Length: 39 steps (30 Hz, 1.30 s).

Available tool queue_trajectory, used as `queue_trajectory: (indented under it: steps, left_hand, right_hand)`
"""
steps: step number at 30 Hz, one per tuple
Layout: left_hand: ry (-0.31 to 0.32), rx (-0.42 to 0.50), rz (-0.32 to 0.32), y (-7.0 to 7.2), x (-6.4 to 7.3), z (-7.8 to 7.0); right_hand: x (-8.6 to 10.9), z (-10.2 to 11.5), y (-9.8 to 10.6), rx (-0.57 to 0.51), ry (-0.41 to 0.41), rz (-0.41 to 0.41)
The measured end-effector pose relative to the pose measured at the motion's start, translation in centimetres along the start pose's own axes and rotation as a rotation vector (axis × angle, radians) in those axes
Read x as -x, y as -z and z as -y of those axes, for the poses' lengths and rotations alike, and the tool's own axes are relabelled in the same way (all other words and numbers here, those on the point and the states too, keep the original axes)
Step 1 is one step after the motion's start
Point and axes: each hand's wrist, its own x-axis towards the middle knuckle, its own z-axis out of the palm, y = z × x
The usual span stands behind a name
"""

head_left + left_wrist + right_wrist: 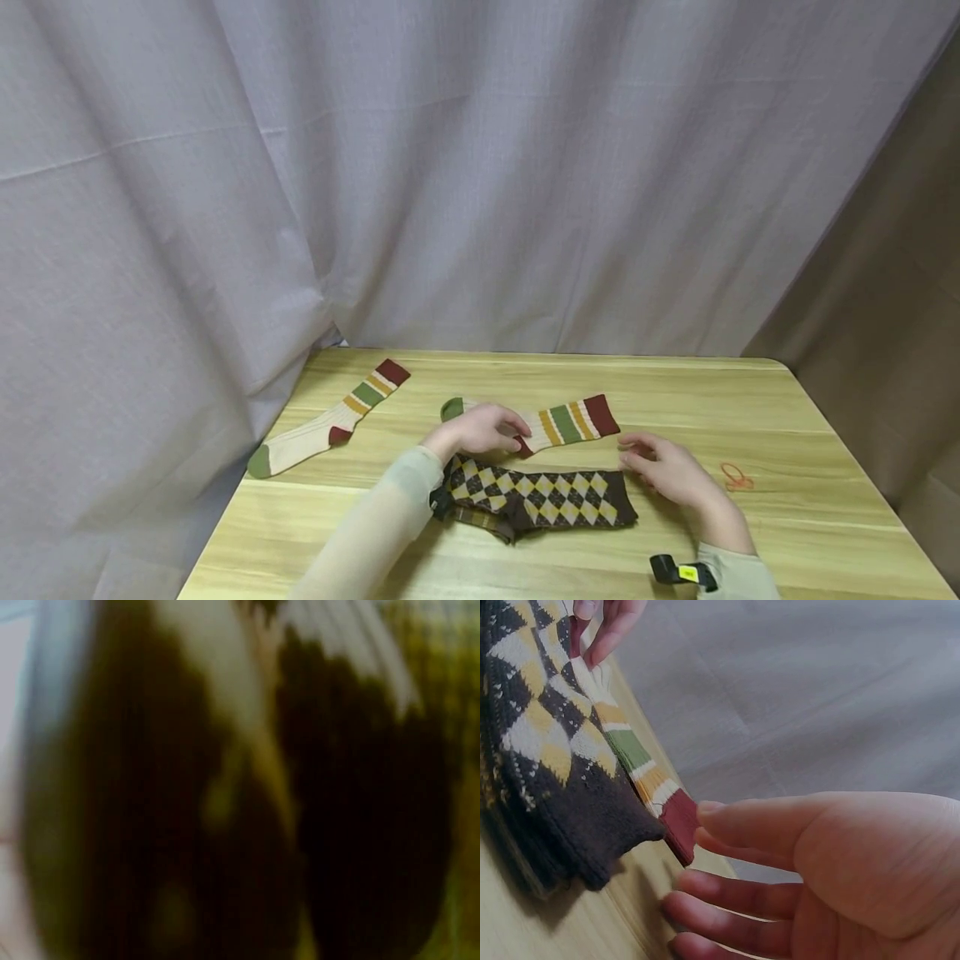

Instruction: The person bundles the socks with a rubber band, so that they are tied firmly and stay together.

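A cream sock with green, mustard and burgundy stripes (567, 423) lies across the middle of the table. My left hand (483, 427) rests over its foot and heel, fingers loosely bent and hiding part of it. Nearer to me lies a dark argyle sock (573, 498), with more dark knit showing beneath its foot. Just right of both cuffs, my right hand (671, 471) hovers with relaxed fingers; the right wrist view shows nothing in its palm. Dark blurred knit (367, 825) fills much of the left wrist view, covering the left fingers.
A second striped sock (300, 446) lies slanted at the table's left side. An orange-red loop of cord (737, 477) lies right of my right hand. Grey curtains (525, 208) hang behind the wooden table (810, 442).
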Motion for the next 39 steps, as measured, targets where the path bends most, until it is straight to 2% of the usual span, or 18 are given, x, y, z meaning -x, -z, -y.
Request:
queue_trajectory:
  steps: [5, 11, 15, 25, 30, 35, 39]
  left_hand:
    - [-0.024, 0.001, 0.028, -0.2, 0.0, -0.8]
    - [-0.044, -0.014, 0.059, -0.6, -0.1, -1.4]
    - [-0.051, -0.02, 0.058, -0.8, -0.2, -1.4]
    - [-0.03, -0.027, -0.029, -1.6, -0.9, -1.2]
    - [0.0, -0.04, -0.072, -1.8, -0.9, -1.5]
    - [0.019, -0.057, -0.095, -2.0, -0.7, -1.7]
    - [0.023, -0.054, -0.102, -2.1, -0.7, -1.8]
  right_hand:
    - [-0.1, -0.2, 0.1, 0.091, 0.025, -0.086]
    - [-0.3, -0.6, 0.1, 0.083, 0.032, -0.107]
    - [-0.3, -0.7, -0.1, 0.067, 0.026, -0.112]
    - [-0.9, -0.8, -0.8, 0.004, -0.002, -0.12]
    - [-1.2, -0.6, -1.1, -0.052, -0.061, -0.121]
    - [-1.4, -0.2, -1.3, -0.132, -0.112, -0.126]
    - [-1.5, -0.3, -1.6, -0.152, -0.126, -0.137]
